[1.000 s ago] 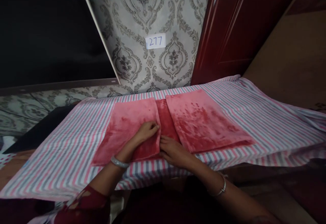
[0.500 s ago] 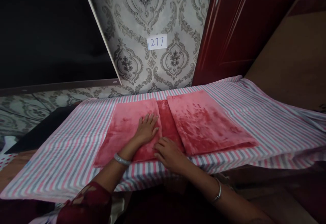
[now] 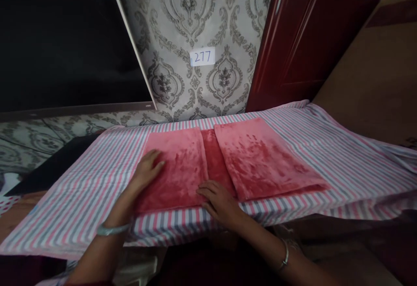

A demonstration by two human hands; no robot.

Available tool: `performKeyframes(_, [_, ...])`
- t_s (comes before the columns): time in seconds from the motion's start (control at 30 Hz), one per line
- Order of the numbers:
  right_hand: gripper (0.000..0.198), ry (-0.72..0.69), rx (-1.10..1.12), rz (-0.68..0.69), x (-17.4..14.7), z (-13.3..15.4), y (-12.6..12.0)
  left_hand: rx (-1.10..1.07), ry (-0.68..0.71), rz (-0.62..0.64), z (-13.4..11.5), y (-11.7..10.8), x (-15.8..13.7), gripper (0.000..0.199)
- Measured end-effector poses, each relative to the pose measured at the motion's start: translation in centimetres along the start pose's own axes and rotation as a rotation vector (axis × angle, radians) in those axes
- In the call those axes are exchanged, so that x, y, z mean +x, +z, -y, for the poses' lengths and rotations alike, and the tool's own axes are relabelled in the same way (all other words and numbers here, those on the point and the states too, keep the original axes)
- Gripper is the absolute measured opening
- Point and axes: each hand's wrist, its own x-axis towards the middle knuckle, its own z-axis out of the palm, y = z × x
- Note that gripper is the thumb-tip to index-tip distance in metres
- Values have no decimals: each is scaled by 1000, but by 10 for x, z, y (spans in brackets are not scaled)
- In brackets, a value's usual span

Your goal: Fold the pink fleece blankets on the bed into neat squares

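A pinkish-red plush cloth (image 3: 260,156) lies with both sides folded inward, and a darker strip shows between the two flaps. On the left flap's outer edge rests my left hand (image 3: 147,171), its fingers together but stretched out, holding nothing. My right hand (image 3: 220,201) lies at the near inner corner of that same flap, fingers extended and slightly bent on the fabric. No pinch is visible there. Dark brushed streaks mark the pile of both flaps. Beneath the cloth spreads a striped sheet (image 3: 87,182) in pink, grey and white.
A large dark screen (image 3: 71,43) stands at the back left. Behind the table, a patterned wall carries a paper label (image 3: 202,56) reading 277. A dark red door (image 3: 293,38) and a brown panel (image 3: 374,69) rise at the right. The sheet hangs over the near edge.
My left hand has slid leftward from the middle of the left flap to its outer edge, leaving darker streaks in the pile. My right hand stays at nearly the same spot.
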Motion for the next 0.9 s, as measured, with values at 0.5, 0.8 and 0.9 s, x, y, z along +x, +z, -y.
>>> performKeyframes(0.5, [38,88,-210,105,27,53,-13,-918,-739,-29,16,-44,-85,89])
performKeyframes(0.8, [101,14,-46,90,82,93,46,-939,-433,-192,-48,-59,-59,84])
performKeyframes(0.9, [87,114,-17,70,103,84,50,-967,-412,-169,-49,-58,-46,85])
